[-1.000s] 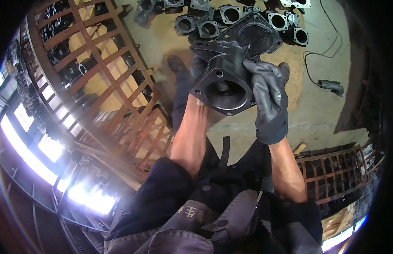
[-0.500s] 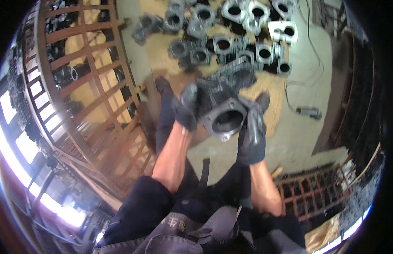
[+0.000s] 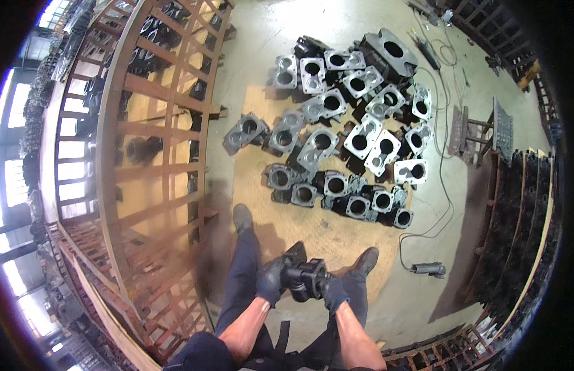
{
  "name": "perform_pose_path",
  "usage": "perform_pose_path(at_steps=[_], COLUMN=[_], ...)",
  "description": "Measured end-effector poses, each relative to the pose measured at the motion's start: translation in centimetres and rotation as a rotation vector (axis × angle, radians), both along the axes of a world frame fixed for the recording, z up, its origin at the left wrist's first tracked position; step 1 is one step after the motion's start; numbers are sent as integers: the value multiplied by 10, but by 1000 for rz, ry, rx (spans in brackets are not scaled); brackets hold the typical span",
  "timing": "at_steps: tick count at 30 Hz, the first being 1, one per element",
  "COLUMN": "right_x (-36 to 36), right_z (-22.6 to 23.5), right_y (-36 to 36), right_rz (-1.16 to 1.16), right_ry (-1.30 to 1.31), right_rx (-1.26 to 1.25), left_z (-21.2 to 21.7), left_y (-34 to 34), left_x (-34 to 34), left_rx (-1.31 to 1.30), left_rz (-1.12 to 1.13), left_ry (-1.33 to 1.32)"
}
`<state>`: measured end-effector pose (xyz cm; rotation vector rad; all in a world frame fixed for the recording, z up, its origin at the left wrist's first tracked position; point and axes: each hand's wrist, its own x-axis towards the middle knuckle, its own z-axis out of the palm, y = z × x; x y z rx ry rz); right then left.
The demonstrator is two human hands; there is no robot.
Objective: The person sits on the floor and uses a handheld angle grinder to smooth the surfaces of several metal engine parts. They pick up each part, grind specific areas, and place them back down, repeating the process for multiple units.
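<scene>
A dark cast-metal housing with flanges (image 3: 307, 278) is held between my two hands, above the floor and between my legs. My left hand (image 3: 272, 282), in a dark glove, grips its left side. On the opposite side my right hand (image 3: 334, 292), gloved too, closes round the flanged end. The housing lies turned so that its large round bore does not show. Beyond it stand several similar cast-metal housings (image 3: 323, 148) in a loose group, most with bright flat flange faces and round bores turned up.
Brown sheeting (image 3: 324, 238) covers part of the floor beneath the housings. A slatted rusty metal crate (image 3: 160, 93) rises on the left with more castings inside. A corded power tool (image 3: 428, 269) lies to the right, its cable (image 3: 445, 213) looping up. Dark stacked racks (image 3: 516, 229) line the right.
My view has shifted, and more floor and castings show ahead. Both hands still hold the housing, which is lower in the picture and turned, its round bore no longer facing me.
</scene>
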<state>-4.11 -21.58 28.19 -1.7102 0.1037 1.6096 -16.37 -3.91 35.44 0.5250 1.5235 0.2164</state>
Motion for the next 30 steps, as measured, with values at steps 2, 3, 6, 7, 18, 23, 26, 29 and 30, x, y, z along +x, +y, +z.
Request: perform_pose_path(at_steps=[2, 3, 6, 7, 18, 23, 26, 29, 30], right_x=[2, 3, -12, -5, -55, -76, -85, -85, -86], right_z=[-12, -6, -17, 7, -18, -87, -108, -160, -157], right_y=[20, 40, 85, 125, 337, 398, 429, 434, 441], right_rz=[329, 354, 493, 576, 836, 1000, 1120, 1029, 1017], right_ry=[-134, -90, -251, -269, -570, -592, -670, -700, -672], right_rx=[-49, -82, 1, -22, 45, 13, 7, 15, 8], left_z=[-6, -10, -68, -68, -62, -35, -45, -48, -68], left_y=[23, 32, 38, 54, 168, 158, 134, 102, 78], left_x=[-9, -16, -66, -72, -148, -168, -154, -123, -127], left_rx=[-134, -203, -82, -61, -18, 276, 494, 318, 270], left_rz=[-136, -207, 282, 291, 360, 190, -181, -185, -62], left_ry=[237, 357, -75, -74, 119, 59, 123, 88, -7])
